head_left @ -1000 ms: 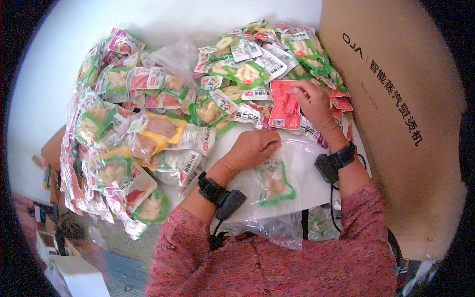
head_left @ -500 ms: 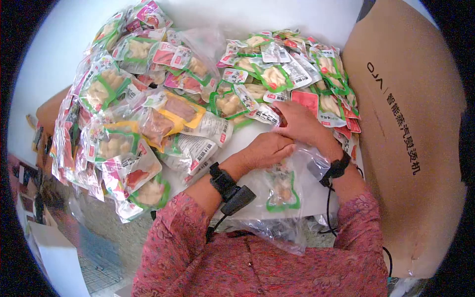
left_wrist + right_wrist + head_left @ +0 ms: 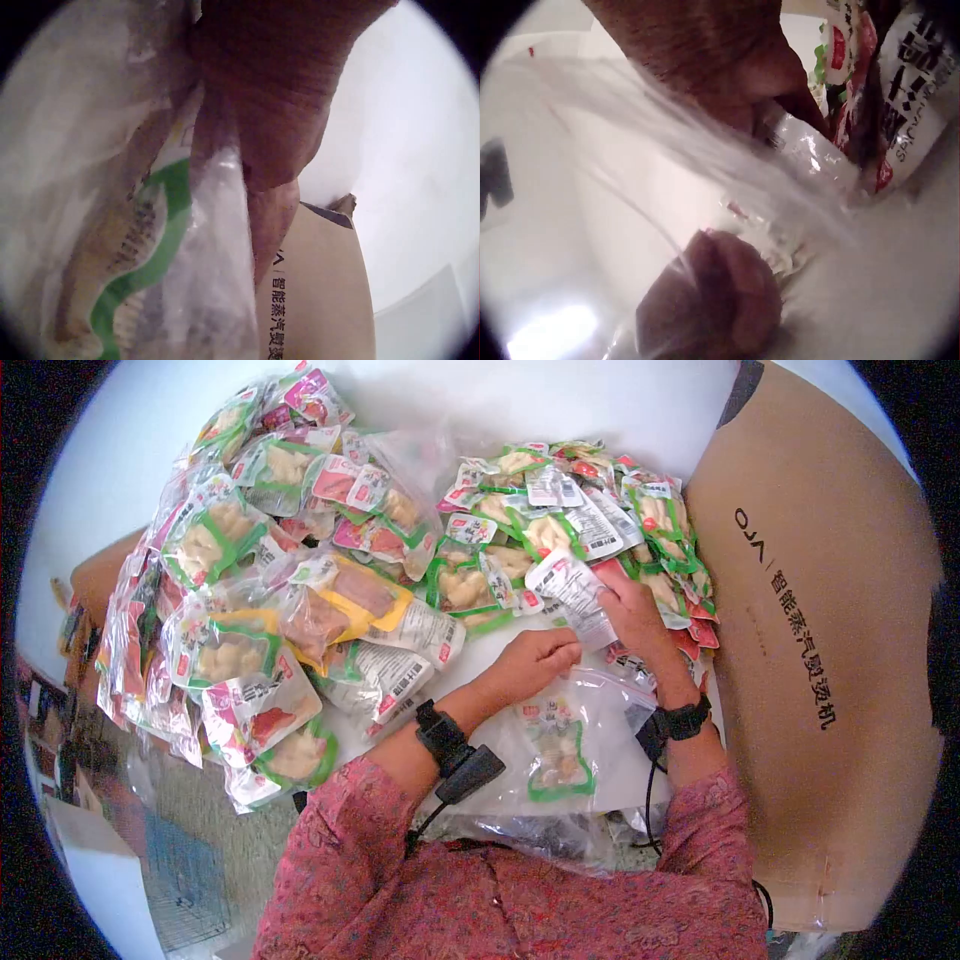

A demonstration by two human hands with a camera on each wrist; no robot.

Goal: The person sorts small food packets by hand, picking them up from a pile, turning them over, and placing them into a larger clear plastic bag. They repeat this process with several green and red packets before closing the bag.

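My left hand (image 3: 530, 663) pinches the mouth edge of a clear plastic bag (image 3: 490, 780) that lies across the front of the white table. Inside the bag is a green-edged snack packet (image 3: 560, 760), its green border (image 3: 176, 217) also showing through the plastic in the left wrist view. Just beyond the bag's mouth, my right hand (image 3: 635, 610) grips a white-backed packet (image 3: 570, 585) printed with dark text, tilted toward the left hand. In the right wrist view, a shiny corner of this packet (image 3: 810, 150) pokes out from under the fingers.
Behind the right hand is a heap of loose snack packets (image 3: 545, 535). On the left stands a large clear bag stuffed with similar packets (image 3: 215, 540). A tall cardboard box (image 3: 800, 590) walls off the right side. Black wrist cameras (image 3: 470, 772) with cords sit on both forearms.
My right hand moved from a red packet at the heap in toward the left hand, then slightly back, and now holds up the white-backed packet. The left hand stays on the bag's edge.
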